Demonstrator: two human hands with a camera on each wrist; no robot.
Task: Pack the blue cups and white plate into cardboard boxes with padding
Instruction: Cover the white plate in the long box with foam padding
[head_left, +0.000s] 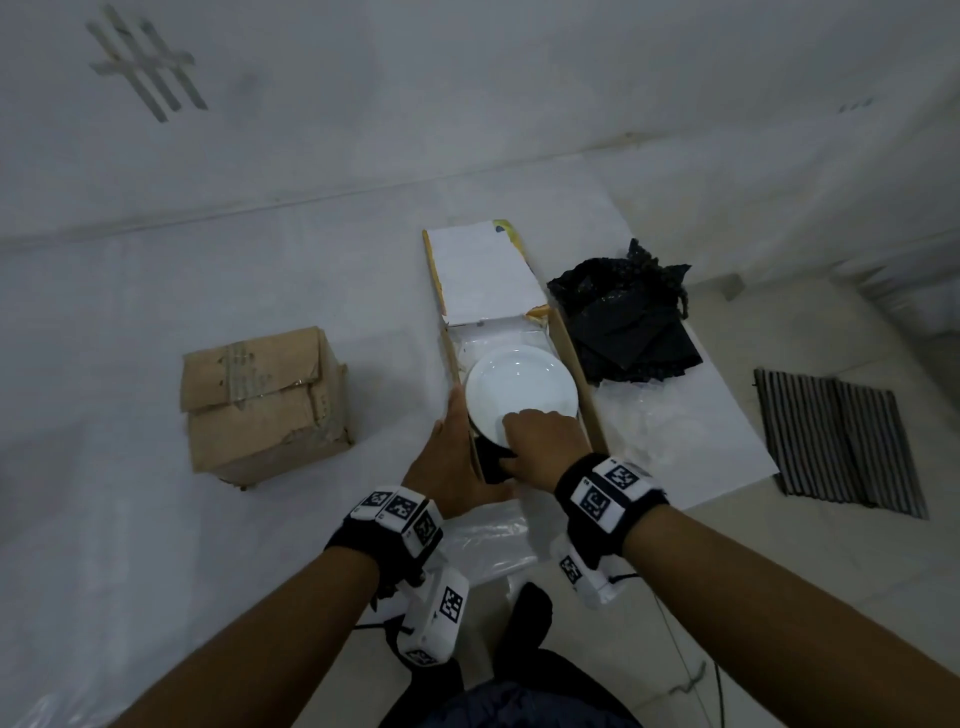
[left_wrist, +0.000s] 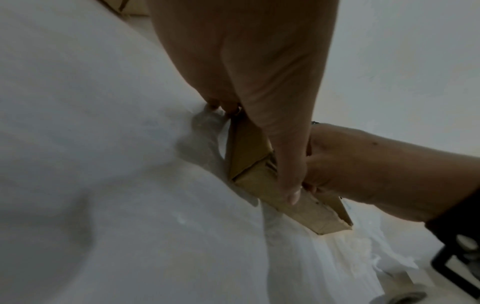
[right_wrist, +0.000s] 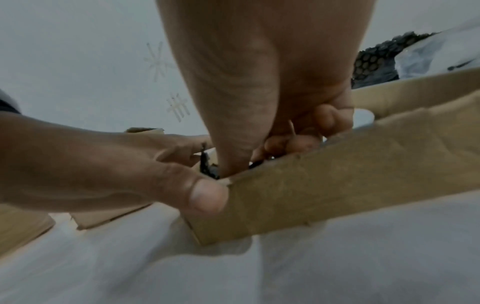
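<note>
A white plate (head_left: 519, 387) lies in an open flat cardboard box (head_left: 576, 374) lined with clear plastic. My left hand (head_left: 452, 457) grips the box's near left corner (left_wrist: 259, 179), thumb on the outside of the near wall. My right hand (head_left: 540, 436) covers the plate's near rim (right_wrist: 365, 118) with its fingers curled round it. Its thumb is pushed down into a piece of black padding (head_left: 491, 460) at that corner (right_wrist: 207, 166). No blue cup is in view.
A closed, taped cardboard box (head_left: 260, 400) stands to the left. A heap of black bubble wrap (head_left: 628, 322) lies right of the open box on white sheeting. A striped mat (head_left: 836, 441) is at the far right. Clear plastic (head_left: 488, 540) trails from the box's near end.
</note>
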